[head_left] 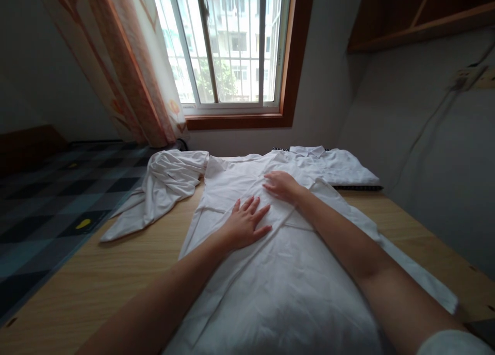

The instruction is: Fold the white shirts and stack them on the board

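Observation:
A white shirt lies spread over the wooden table, its near part hanging toward me over the front. My left hand rests flat on the middle of the shirt, fingers spread. Farther up and to the right, my right hand lies palm down on the same cloth, fingers stretched out to the left. Neither hand grips anything. One sleeve of the shirt reaches out along the right side, partly behind my right forearm.
Crumpled white cloth lies at the table's left edge. A folded white shirt sits on a dark-edged piece at the back right. Left of the wooden table is a checked bed. Behind are a curtain and a barred window.

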The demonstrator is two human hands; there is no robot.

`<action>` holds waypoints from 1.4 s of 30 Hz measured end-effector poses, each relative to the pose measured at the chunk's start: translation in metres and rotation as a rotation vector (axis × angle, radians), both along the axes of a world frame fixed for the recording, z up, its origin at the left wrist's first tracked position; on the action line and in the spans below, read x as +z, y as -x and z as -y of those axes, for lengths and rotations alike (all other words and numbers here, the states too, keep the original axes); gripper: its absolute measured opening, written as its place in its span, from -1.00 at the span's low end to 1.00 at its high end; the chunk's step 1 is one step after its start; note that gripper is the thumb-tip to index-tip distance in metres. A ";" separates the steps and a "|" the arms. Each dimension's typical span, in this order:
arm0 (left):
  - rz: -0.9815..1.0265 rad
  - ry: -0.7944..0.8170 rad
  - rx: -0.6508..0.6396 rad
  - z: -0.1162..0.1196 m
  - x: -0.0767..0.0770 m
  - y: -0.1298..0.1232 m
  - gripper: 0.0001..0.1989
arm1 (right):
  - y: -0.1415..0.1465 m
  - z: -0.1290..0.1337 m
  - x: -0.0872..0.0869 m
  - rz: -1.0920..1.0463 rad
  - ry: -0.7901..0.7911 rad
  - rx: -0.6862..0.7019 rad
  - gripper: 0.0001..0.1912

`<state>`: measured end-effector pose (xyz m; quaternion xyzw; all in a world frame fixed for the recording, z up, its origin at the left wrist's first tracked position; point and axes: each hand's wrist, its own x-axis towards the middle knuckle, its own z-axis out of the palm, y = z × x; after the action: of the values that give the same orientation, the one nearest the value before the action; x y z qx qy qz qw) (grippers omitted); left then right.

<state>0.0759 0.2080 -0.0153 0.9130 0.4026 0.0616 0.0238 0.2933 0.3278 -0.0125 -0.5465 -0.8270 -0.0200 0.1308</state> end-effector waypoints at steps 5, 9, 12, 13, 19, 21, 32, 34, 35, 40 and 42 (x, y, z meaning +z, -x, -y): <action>-0.008 0.040 -0.030 0.003 0.005 0.000 -0.19 | 0.025 -0.006 -0.008 0.077 0.125 -0.148 -0.31; 0.014 0.047 -0.036 0.005 0.005 0.002 -0.20 | 0.019 -0.030 -0.006 0.067 0.202 -0.308 -0.32; 0.006 0.049 -0.036 0.006 0.005 0.003 -0.19 | 0.014 -0.050 -0.004 0.045 0.223 -0.399 -0.25; 0.000 0.049 -0.036 0.006 0.004 0.003 -0.18 | 0.012 -0.055 -0.004 0.035 0.224 -0.415 -0.21; -0.006 0.057 -0.046 0.006 0.004 0.004 -0.18 | 0.000 -0.081 -0.008 -0.021 0.224 -0.459 -0.14; -0.005 0.060 -0.047 0.007 0.005 0.004 -0.18 | -0.004 -0.087 -0.007 -0.032 0.227 -0.478 -0.14; 0.008 0.080 -0.050 0.010 0.007 0.004 -0.18 | -0.020 -0.085 -0.006 -0.194 -0.023 -0.559 -0.44; 0.000 0.093 -0.049 0.009 0.008 0.003 -0.17 | -0.019 -0.076 -0.003 -0.232 -0.158 -0.526 -0.46; -0.002 0.098 -0.047 0.009 0.009 0.003 -0.17 | -0.016 -0.070 -0.001 -0.231 -0.214 -0.465 -0.49; 0.009 0.089 -0.031 0.008 0.008 0.002 -0.19 | 0.012 -0.018 0.000 -0.119 -0.159 -0.004 -0.63; 0.006 0.082 -0.033 0.007 0.007 0.002 -0.18 | 0.022 0.008 -0.006 -0.065 -0.071 0.112 -0.62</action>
<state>0.0737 0.2008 -0.0087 0.9177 0.3894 0.0473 0.0631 0.2709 0.3196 -0.0185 -0.4945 -0.8504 -0.0245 0.1778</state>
